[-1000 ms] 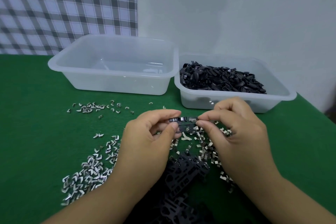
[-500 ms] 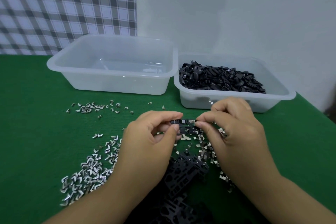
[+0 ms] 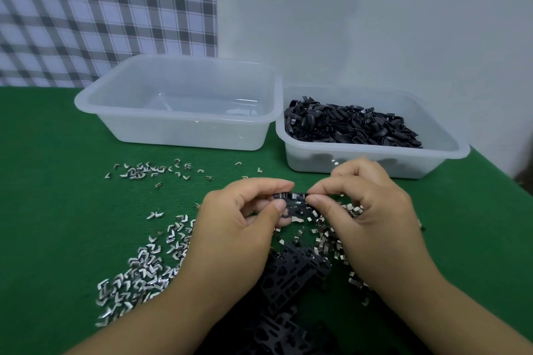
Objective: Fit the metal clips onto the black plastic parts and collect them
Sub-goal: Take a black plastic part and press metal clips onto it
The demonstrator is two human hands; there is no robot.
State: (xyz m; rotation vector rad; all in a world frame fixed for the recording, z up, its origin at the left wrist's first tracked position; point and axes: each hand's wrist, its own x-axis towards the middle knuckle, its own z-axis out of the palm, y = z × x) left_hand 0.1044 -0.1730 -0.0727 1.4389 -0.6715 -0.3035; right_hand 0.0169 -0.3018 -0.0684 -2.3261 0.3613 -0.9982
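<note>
Step in hand: fitting clips onto one part.

- The left hand [image 3: 236,228] and the right hand [image 3: 372,210] are holding a small black plastic part [image 3: 292,197] between them, raised just above the green-covered desk [image 3: 52,210] and in front of the two tubs.
- Left grip: thumb and forefinger are closing round the part's left end, with the other fingers curled beneath.
- Right grip: thumb and forefinger are pinching the part's right end. Silver is glinting along the part, so clips appear to be seated on it. I cannot tell whether the right fingertips [image 3: 317,199] are also pressing a loose clip.
- Bent silver metal clips [image 3: 138,271] are lying scattered on the desk, thickest at the near left and under the right hand.
- Flat black plastic frames with cut-outs [image 3: 294,274] are lying between the forearms.
- The translucent plastic tub on the right [image 3: 418,166] is holding a heap of black plastic parts [image 3: 349,127]. A second translucent plastic tub [image 3: 184,132] is standing just beside it to the left.

Judgement: the clip is being pushed home and the part is not yet collected.

Next move: firm, square thumb pressure is needed so the clip seats without skewing. The left hand should be bracing the part against twisting. The part then goes into a tub, and which tub takes finished pieces I cannot say for certain. After that, a fresh clip has to be picked singly from the scatter.
</note>
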